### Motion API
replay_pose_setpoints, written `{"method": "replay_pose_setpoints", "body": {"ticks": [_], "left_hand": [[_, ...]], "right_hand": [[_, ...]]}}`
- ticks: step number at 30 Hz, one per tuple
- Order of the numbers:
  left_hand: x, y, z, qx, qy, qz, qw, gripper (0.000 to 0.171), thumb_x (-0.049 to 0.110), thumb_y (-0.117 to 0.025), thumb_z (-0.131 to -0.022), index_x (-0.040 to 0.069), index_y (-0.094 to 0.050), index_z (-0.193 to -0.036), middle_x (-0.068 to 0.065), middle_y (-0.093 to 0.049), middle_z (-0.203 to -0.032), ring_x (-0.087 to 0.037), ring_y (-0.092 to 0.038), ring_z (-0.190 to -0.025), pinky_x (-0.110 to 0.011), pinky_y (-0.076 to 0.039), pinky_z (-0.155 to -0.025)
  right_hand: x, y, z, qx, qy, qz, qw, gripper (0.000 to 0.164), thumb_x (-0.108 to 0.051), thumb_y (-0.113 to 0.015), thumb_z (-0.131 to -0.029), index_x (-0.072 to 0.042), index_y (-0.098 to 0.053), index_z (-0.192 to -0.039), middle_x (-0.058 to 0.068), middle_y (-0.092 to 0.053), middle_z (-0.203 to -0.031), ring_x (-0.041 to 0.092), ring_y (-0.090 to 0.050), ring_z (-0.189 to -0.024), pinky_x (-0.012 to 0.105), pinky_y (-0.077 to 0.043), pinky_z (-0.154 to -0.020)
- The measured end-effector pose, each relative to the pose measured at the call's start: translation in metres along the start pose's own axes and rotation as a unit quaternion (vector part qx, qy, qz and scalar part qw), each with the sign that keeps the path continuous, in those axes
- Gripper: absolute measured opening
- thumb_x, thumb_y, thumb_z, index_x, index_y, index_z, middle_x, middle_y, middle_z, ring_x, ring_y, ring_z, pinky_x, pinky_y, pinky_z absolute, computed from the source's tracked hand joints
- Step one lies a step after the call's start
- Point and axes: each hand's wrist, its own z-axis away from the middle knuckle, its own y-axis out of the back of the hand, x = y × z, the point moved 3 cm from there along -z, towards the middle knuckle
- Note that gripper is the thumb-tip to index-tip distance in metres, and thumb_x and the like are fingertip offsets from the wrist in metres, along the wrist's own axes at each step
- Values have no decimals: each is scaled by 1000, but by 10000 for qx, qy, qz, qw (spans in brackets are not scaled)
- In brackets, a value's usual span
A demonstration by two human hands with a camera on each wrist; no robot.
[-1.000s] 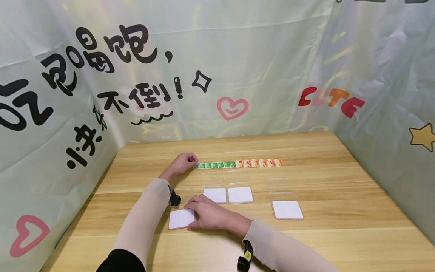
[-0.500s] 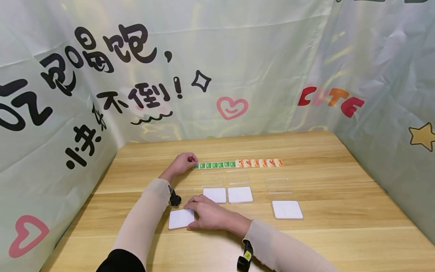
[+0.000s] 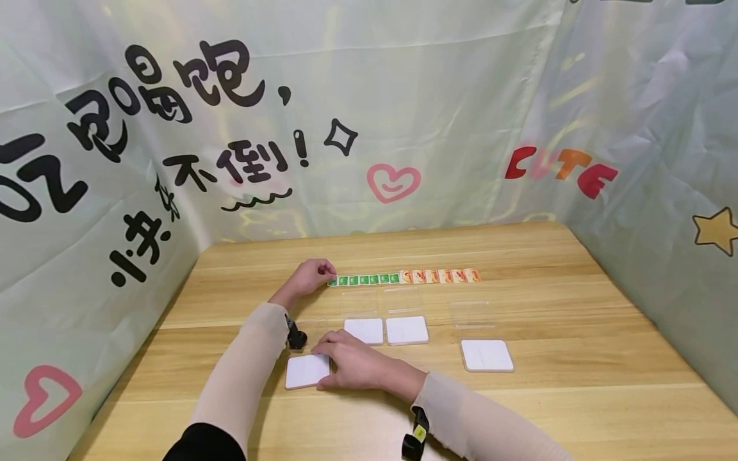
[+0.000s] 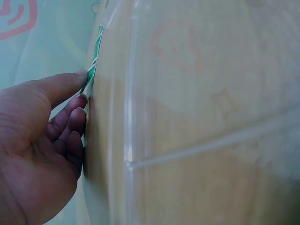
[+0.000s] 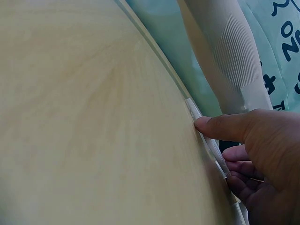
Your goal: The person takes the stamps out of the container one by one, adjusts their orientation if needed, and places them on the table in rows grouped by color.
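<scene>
My left hand (image 3: 308,276) is at the left end of a row of small cards, its thumb and index finger pinching the endmost green card (image 4: 90,75). Green cards (image 3: 371,280) make up the left part of that row, and orange-and-red cards (image 3: 446,276) the right part. Nearer the front edge, my right hand (image 3: 360,362) holds a white card stack (image 3: 305,371) by its right side, thumb at the near edge and fingers at the far one. In the right wrist view the stack (image 5: 208,140) appears edge-on between thumb and fingers.
Two white card stacks (image 3: 363,331) (image 3: 407,330) lie side by side in the middle, and another white stack (image 3: 487,356) lies to the right. Clear plastic lids (image 3: 403,299) (image 3: 474,315) sit behind them on the wooden table (image 3: 576,307). Printed cloth (image 3: 461,115) encloses the table.
</scene>
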Motion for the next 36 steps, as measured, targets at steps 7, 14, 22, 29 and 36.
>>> {"method": "replay_pose_setpoints", "body": {"ticks": [7,14,22,29,36], "left_hand": [[-1,0,1,-71,-86,22,9999,9,17,-63,-97,9,-66,-97,-4,-61,-87,-19,-53,-79,-33,-44,-74],[-4,3,2,-128,-180,327,9992,10,16,-63,-97,7,-66,-100,-5,-62,-90,-19,-54,-82,-33,-45,-76],[-1,9,6,-119,-289,370,9988,12,15,-63,-97,5,-67,-103,-7,-63,-95,-22,-55,-87,-35,-44,-77],[1,14,9,-139,-490,364,9980,16,14,-64,-96,2,-67,-105,-6,-64,-97,-23,-58,-92,-39,-45,-85],[4,20,16,-121,-458,364,9982,15,18,-64,-96,6,-68,-104,-6,-64,-98,-23,-58,-92,-37,-45,-81]], "right_hand": [[0,0,0,-30,0,12,10000,56,-43,-79,-81,-13,-64,-126,-6,-57,-120,10,-49,-112,20,-40,-94],[0,-1,-1,-31,-1,25,10000,55,-43,-79,-81,-13,-65,-125,-6,-57,-120,10,-49,-111,19,-40,-94],[1,-1,-1,-27,10,36,10000,55,-43,-78,-82,-13,-65,-126,-5,-57,-121,10,-49,-111,20,-40,-94],[0,0,0,-39,6,62,10000,56,-43,-78,-82,-12,-64,-126,-5,-57,-122,10,-49,-112,21,-40,-96],[-1,2,-1,-40,-12,115,9999,59,-46,-78,-81,-12,-64,-127,-4,-57,-122,9,-51,-112,21,-39,-97]]}}
